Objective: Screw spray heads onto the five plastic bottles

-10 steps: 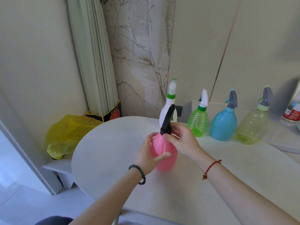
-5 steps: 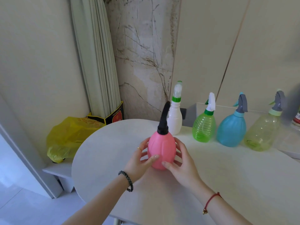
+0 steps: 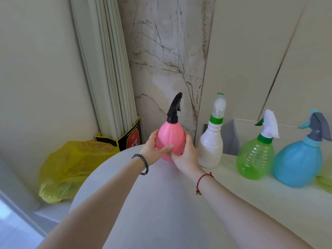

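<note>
Both forearms reaching across pale round table [image 3: 152, 203]. Left hand [image 3: 154, 151] and right hand [image 3: 186, 155] cupped around pink bottle [image 3: 170, 139], fingers curled closed on its belly from either side; upright, base at or just above tabletop near far edge, contact hidden. Two-sided hold likely for steadying while placing it beside the row. Black spray head [image 3: 174, 109] seated on neck. Just right: white bottle [image 3: 211, 146], green bottle [image 3: 255, 159], blue bottle [image 3: 298, 164], all headed. Beyond left: yellow bag [image 3: 68, 168], black-and-yellow box [image 3: 133, 139] with red print, unreadable.
</note>
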Available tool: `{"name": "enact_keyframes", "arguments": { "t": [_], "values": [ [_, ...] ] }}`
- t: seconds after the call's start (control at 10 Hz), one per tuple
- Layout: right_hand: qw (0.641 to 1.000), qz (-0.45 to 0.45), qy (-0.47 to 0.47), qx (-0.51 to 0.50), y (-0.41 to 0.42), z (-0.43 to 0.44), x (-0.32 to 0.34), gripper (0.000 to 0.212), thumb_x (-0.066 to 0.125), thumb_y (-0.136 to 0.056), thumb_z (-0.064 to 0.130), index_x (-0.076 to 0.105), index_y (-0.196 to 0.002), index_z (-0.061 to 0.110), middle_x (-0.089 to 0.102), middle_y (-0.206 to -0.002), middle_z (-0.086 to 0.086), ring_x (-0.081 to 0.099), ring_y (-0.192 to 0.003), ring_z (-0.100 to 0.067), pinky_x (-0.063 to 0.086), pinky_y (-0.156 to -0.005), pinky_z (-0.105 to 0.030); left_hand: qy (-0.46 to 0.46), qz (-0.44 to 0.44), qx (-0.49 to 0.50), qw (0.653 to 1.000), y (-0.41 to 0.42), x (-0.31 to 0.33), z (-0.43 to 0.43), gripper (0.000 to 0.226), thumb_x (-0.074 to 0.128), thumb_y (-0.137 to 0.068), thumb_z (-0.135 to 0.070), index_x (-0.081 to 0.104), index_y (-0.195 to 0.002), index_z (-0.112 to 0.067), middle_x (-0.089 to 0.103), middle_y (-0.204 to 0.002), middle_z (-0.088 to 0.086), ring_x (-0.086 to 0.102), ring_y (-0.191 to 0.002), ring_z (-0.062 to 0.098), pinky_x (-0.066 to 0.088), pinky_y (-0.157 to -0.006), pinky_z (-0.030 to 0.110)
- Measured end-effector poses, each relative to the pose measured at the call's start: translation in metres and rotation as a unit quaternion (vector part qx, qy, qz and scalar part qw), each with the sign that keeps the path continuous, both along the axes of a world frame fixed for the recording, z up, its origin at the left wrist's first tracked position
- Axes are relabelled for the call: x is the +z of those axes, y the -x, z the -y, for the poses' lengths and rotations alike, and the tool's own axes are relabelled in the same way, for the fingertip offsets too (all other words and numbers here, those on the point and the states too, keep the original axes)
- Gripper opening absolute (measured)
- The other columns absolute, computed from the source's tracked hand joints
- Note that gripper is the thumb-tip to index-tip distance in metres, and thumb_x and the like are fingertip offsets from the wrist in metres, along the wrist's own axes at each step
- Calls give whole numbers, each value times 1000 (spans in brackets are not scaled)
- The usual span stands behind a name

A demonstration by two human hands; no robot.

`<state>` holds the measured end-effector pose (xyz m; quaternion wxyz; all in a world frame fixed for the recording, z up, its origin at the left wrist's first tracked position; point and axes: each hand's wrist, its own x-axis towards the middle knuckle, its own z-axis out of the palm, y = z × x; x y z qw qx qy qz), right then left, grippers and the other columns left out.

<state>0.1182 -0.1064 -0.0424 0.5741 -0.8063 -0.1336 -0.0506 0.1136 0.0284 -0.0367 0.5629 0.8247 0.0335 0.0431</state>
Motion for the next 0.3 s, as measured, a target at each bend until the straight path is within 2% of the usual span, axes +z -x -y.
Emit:
{"name": "enact_keyframes", "arguments": {
  "t": [0.1,0.2,0.3],
  "values": [
    [1000,-12,13,-4,-7,0,-14,81,73,-72,28,25,-136,23,46,-133,-5,48,-117,-24,46,-94,-40,15,-19,-14,1000,-10,-16,1,84,67,-74,-32,13,-139,-23,36,-140,7,42,-123,26,43,-100,45],
    [999,-23,24,-9,-9,2,-15,83,73,-73,28,23,-138,21,44,-135,-6,45,-121,-25,43,-100,-43,17,-26,-24,999,-10,-15,2,85,65,-76,-31,9,-140,-24,31,-144,6,35,-130,25,38,-105,44],
    [999,-45,22,1,-4,4,-14,86,74,-72,30,22,-139,16,45,-134,-7,46,-121,-26,44,-99,-40,-20,-25,3,999,-5,-15,5,87,62,-79,-34,5,-142,-21,25,-149,6,27,-135,24,30,-109,42]
  ]
}}
